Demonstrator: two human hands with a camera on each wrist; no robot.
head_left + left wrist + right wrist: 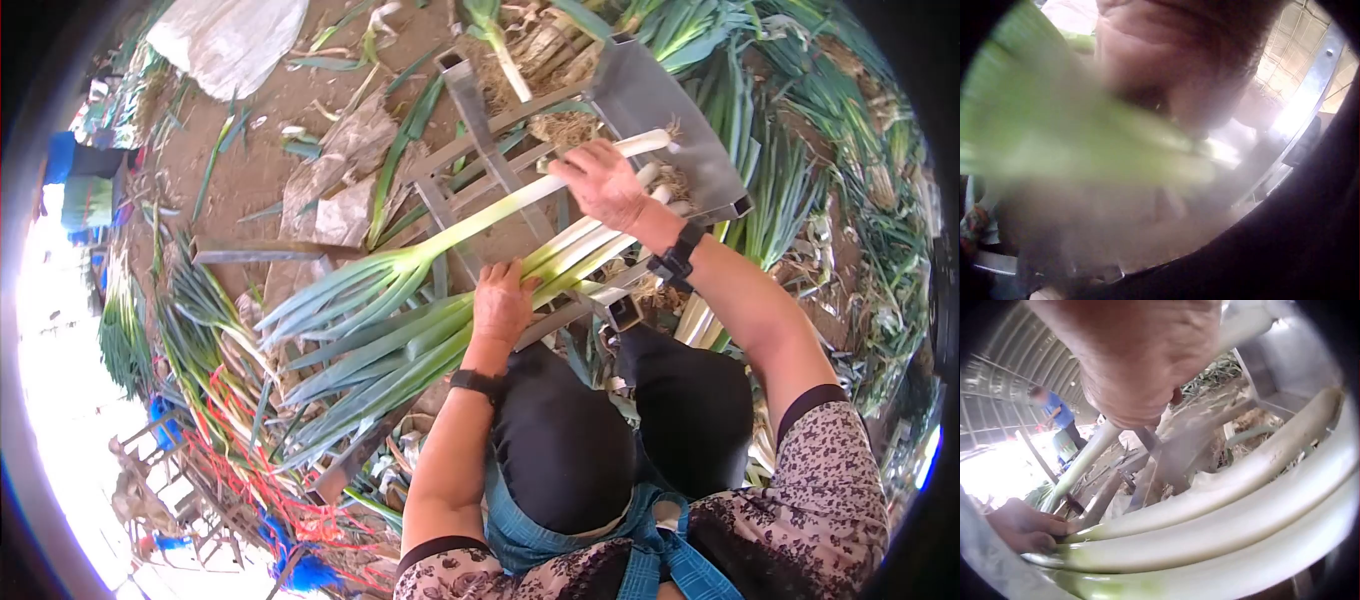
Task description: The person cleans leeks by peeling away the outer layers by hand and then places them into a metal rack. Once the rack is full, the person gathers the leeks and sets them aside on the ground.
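Observation:
My right hand grips a single leek around its white shaft, near the root end. Its green leaves fan out toward the left, and its roots overlap a grey metal end plate. Lower down, several leeks lie side by side across a metal frame, roots toward the same plate. My left hand holds these leeks where white turns to green, fingers curled over them. In the left wrist view, blurred green leaf covers much of the picture beside the hand.
Leek heaps lie along the right, with more leeks at the left. Red strings hang at the lower left. A white sack and leaf scraps lie on the dirt floor. Another person stands in the background.

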